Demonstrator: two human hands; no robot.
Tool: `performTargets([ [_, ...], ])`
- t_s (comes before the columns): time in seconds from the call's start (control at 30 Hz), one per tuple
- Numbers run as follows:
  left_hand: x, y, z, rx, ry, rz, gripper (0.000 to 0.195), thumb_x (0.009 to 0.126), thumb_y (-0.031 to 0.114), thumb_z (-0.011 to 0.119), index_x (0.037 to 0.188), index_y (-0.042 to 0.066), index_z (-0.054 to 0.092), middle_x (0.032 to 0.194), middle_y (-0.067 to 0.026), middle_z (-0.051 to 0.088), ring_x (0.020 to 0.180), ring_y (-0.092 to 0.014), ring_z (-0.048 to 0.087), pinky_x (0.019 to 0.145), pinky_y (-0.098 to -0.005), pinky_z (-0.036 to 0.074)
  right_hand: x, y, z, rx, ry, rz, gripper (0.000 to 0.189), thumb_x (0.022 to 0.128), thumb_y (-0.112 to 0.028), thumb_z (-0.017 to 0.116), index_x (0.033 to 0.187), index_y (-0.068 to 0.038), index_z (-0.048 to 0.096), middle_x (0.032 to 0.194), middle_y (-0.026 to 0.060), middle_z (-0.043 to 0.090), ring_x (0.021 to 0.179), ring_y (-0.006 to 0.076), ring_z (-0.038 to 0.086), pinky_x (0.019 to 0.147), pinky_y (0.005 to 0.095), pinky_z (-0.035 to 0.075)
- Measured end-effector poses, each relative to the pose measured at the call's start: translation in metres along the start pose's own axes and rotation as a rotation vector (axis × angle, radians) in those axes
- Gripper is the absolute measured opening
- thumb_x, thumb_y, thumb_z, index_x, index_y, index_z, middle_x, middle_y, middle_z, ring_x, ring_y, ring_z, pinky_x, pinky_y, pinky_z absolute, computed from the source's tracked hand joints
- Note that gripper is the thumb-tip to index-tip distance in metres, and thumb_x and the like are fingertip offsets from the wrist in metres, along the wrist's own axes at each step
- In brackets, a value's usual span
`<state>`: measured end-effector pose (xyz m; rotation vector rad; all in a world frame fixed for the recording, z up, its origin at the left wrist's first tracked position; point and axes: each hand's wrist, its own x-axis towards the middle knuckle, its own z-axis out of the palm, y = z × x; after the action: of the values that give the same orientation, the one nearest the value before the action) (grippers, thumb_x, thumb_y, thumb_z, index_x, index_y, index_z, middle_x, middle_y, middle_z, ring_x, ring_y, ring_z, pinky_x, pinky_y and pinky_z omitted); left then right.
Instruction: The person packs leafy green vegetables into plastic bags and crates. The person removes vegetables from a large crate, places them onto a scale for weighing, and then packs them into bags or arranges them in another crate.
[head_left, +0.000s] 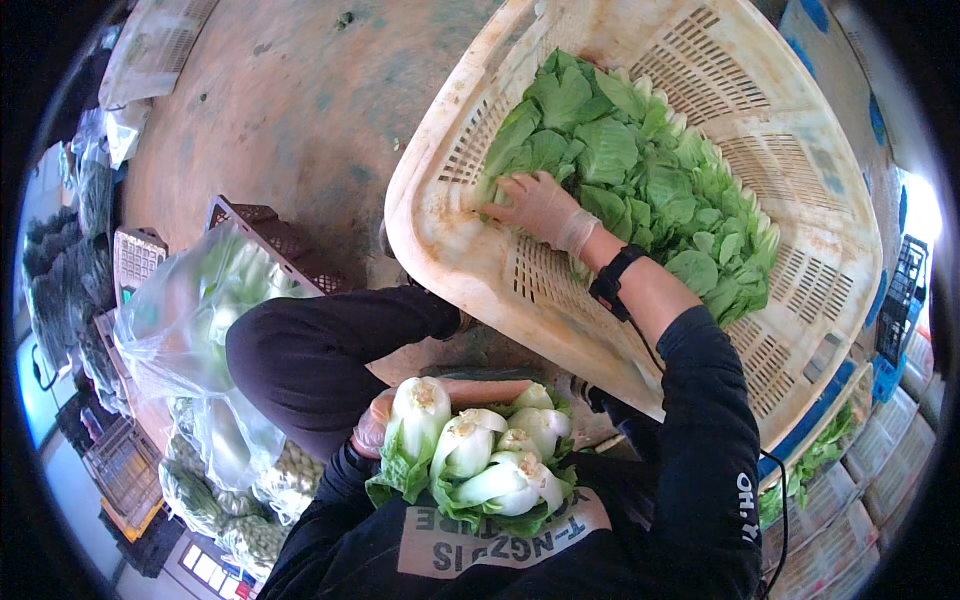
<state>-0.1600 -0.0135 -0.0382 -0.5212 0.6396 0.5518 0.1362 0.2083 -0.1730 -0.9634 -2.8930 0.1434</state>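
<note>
A large white slatted plastic basket (420, 217) stands tilted in front of me, with rows of leafy green heads (607, 150) packed in it. Inside the basket my right hand (536, 210), in a thin clear glove, has its fingers on a green head near the left wall. How firmly it grips is hidden. Low in front of my torso, my left hand (375, 424), also gloved, is wrapped around several pale-stemmed leafy heads (472, 450) with their cut ends up. These heads rest against my dark shirt. A black band circles my right wrist.
A clear plastic bag of pale vegetables (202, 322) stands left of my knee, beside a brown plastic crate (277, 240). Netted bundles (240, 502) lie at lower left. Another container with greens (817, 450) stands at right, near wrapped stacks (832, 540). A cable hangs by my right arm.
</note>
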Motion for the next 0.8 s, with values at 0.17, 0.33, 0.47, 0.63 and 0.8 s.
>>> performTargets([
  [0.17, 0.004, -0.004, 0.025, -0.053, -0.087, -0.012, 0.062, 0.073, 0.012, 0.071, 0.125, -0.006, 0.042, 0.112, -0.0166, 0.058, 0.098, -0.023, 0.061, 0.088, -0.0346, 0.051, -0.014, -0.012, 0.008, 0.094, 0.026, 0.260, 0.052, 0.080, -0.012, 0.053, 0.131, -0.018, 0.044, 0.126, 0.0112, 0.046, 0.116, 0.0278, 0.046, 0.083, 0.0344, 0.046],
  [0.33, 0.004, 0.000, 0.050, -0.094, -0.328, 0.006, 0.063, 0.072, 0.011, 0.071, 0.125, -0.006, 0.041, 0.113, -0.0171, 0.057, 0.096, -0.023, 0.061, 0.087, -0.0340, 0.051, -0.032, -0.004, 0.019, 0.243, 0.001, 0.406, 0.031, 0.074, -0.019, 0.061, 0.104, -0.011, 0.058, 0.104, 0.0115, 0.055, 0.101, 0.0275, 0.052, 0.079, 0.0370, 0.046],
  [0.47, -0.001, -0.002, 0.021, 0.442, 0.049, 0.060, 0.052, 0.077, 0.007, 0.067, 0.123, -0.006, 0.046, 0.113, -0.0135, 0.058, 0.095, -0.018, 0.061, 0.085, -0.0300, 0.051, -0.036, -0.011, 0.011, 0.204, -0.218, 0.272, 0.017, 0.072, -0.025, 0.062, 0.079, -0.010, 0.061, 0.081, 0.0081, 0.057, 0.086, 0.0256, 0.053, 0.071, 0.0370, 0.044],
  [0.63, 0.000, 0.003, 0.056, 0.278, -0.111, 0.051, 0.044, 0.081, 0.006, 0.063, 0.121, -0.005, 0.049, 0.111, -0.0100, 0.060, 0.094, -0.016, 0.060, 0.084, -0.0272, 0.050, -0.006, -0.026, 0.020, 0.042, -0.212, 0.174, 0.011, 0.075, -0.015, 0.056, 0.074, -0.009, 0.065, 0.078, 0.0082, 0.060, 0.080, 0.0247, 0.057, 0.067, 0.0362, 0.044],
  [0.8, 0.002, 0.004, 0.079, 0.179, -0.263, 0.065, 0.050, 0.080, 0.014, 0.066, 0.122, -0.006, 0.047, 0.112, -0.0105, 0.059, 0.094, -0.015, 0.060, 0.085, -0.0273, 0.050, -0.004, -0.025, 0.032, 0.138, -0.261, 0.181, 0.017, 0.079, -0.013, 0.050, 0.072, -0.005, 0.063, 0.073, 0.0107, 0.060, 0.073, 0.0259, 0.060, 0.063, 0.0399, 0.047],
])
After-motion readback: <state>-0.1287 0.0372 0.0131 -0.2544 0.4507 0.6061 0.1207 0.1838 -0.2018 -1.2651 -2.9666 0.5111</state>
